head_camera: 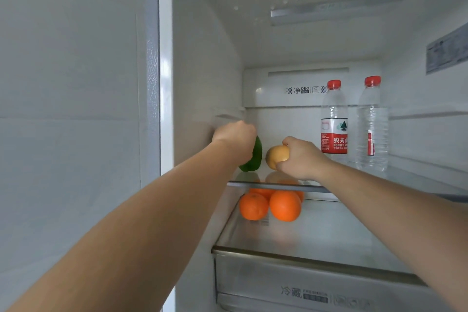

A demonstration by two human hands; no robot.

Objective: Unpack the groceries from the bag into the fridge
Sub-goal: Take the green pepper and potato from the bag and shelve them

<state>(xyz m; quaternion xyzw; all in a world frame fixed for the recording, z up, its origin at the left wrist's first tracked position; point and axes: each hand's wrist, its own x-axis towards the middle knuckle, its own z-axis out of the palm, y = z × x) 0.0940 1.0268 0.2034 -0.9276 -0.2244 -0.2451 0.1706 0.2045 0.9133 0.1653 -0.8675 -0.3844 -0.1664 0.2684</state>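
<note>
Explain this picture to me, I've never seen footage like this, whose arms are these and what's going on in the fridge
There is no machine here. A camera worn on a person's head looks forward and down, so the two bare arms reaching in are that person's own.

They are reaching into an open fridge. The left hand grips a green pepper and the right hand grips a yellow fruit, perhaps a lemon. Both are at the upper glass shelf, apparently being set down.

On that same shelf, to the right, stand two water bottles with red caps. On the shelf below lie several oranges. Lower down is a drawer.
</note>
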